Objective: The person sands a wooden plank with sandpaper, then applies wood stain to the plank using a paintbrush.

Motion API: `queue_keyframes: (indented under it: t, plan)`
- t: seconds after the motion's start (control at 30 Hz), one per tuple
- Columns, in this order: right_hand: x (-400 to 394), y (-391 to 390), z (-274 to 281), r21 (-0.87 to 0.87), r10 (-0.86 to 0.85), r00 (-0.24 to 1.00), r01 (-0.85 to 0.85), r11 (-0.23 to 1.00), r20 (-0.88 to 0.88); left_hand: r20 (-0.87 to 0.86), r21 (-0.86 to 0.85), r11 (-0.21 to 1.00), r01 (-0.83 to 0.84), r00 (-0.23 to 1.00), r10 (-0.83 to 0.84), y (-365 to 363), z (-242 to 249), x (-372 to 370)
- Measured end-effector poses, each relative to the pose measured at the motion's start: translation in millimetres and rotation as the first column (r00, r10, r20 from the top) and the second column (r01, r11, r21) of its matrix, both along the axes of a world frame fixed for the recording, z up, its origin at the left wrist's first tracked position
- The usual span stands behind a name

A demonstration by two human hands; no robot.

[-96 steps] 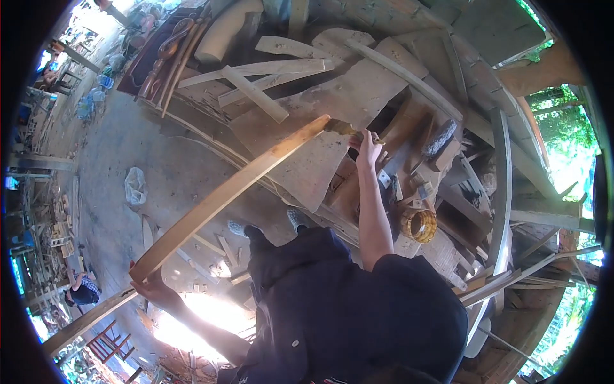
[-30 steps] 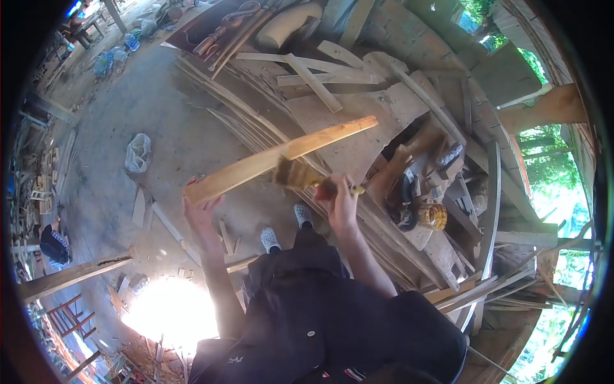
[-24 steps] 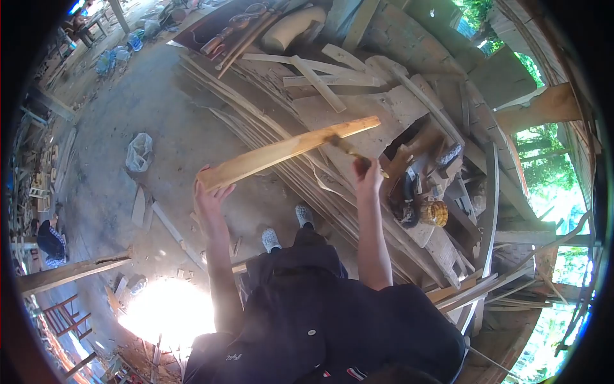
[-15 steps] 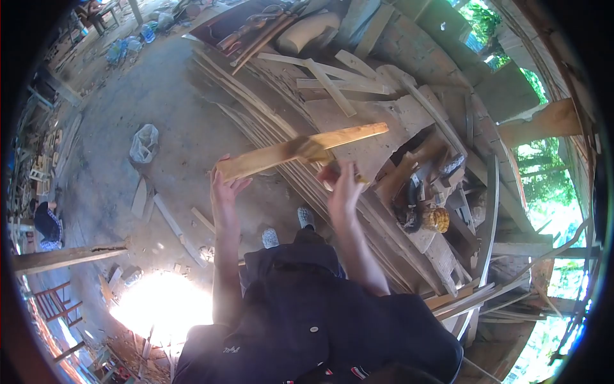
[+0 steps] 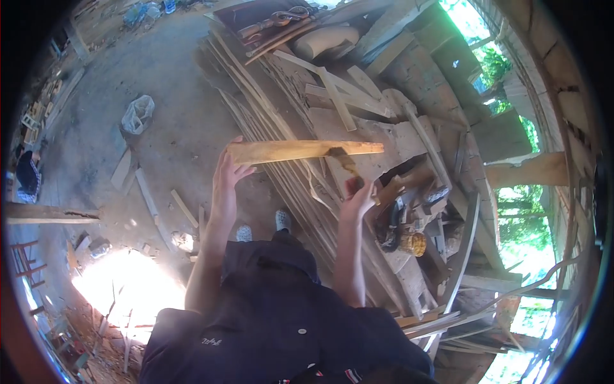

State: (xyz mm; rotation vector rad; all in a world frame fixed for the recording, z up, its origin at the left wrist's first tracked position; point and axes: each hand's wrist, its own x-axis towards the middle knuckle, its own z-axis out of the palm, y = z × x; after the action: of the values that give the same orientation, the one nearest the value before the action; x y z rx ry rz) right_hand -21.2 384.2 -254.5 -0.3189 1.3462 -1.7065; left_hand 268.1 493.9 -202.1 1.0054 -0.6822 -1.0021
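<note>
A long, flat yellowish wooden board (image 5: 281, 151) lies crosswise in front of me, raised above the floor. My left hand (image 5: 230, 169) grips its left end, with fingers around the edge. In my right hand (image 5: 359, 200) is a brush (image 5: 346, 162) with a dark head and a reddish part near my fingers. The brush's dark tip overlaps the board's right part; whether it touches the wood is hard to tell.
Long planks (image 5: 288, 192) run diagonally beneath the board. A yellow-brown container (image 5: 413, 244) stands among wood scraps at the right. A clear plastic bag (image 5: 138, 114) lies on the floor at the left. A person (image 5: 29, 176) is at the far left edge.
The board has turned closer to level. The brush has moved from the middle of the board towards its right end, and my right hand is lower and further right. The whole view has shifted.
</note>
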Motion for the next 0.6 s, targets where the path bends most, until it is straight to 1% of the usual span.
queue_keyframes:
  t: [0.03,0.1,0.17,0.2,0.27,0.3,0.33,0.37,0.4,0.43,0.47,0.53,0.57,0.6]
  plan:
    - [19,15,11,0.006,0.029,0.999,-0.028,1.000,-0.019,-0.004,-0.004,1.000,0.006,1.000,-0.006,-2,-1,2]
    - [54,52,22,-0.015,0.247,0.969,-0.247,0.969,0.027,-0.008,-0.002,1.000,0.005,1.000,-0.005,-6,-1,4]
    - [97,86,53,-0.099,0.362,0.931,-0.356,0.929,0.050,-0.004,0.012,1.000,0.018,1.000,-0.018,-7,-3,4]
    - [99,87,50,-0.098,0.355,0.934,-0.350,0.932,0.047,-0.010,0.018,1.000,0.005,1.000,-0.005,-10,-4,4]
    - [97,80,39,-0.205,0.431,0.893,-0.402,0.893,0.127,-0.018,0.023,1.000,-0.003,1.000,0.003,-11,-4,2]
    - [81,66,29,-0.126,0.404,0.907,-0.389,0.912,0.121,-0.020,0.004,1.000,-0.010,1.000,0.010,-11,-3,2]
    - [62,51,19,-0.120,0.351,0.936,-0.352,0.928,-0.027,-0.022,-0.011,1.000,-0.018,1.000,0.018,-10,-2,3]
    - [44,37,16,-0.118,0.295,0.939,-0.318,0.941,-0.177,-0.025,-0.010,1.000,-0.025,0.999,0.025,-8,-1,3]
    - [30,26,22,-0.133,0.219,0.945,-0.256,0.957,-0.244,-0.035,-0.005,1.000,-0.001,0.999,0.001,-7,0,5]
    - [14,16,14,-0.170,0.157,0.927,-0.225,0.959,-0.341,-0.044,-0.001,1.000,0.023,0.999,-0.023,-5,1,6]
    - [-5,3,-4,-0.192,0.102,0.854,-0.228,0.955,-0.510,-0.041,0.000,1.000,0.015,0.999,-0.015,-5,2,7]
    - [-2,3,3,-0.204,0.097,0.755,-0.294,0.934,-0.648,-0.019,-0.012,0.999,0.042,0.999,-0.042,-5,4,6]
    - [10,8,16,-0.204,0.103,0.755,-0.303,0.931,-0.647,-0.018,-0.013,0.999,0.033,0.999,-0.033,-6,5,5]
    - [24,19,27,-0.187,0.117,0.604,-0.417,0.890,-0.788,-0.037,0.000,0.999,0.042,0.998,-0.042,-6,7,5]
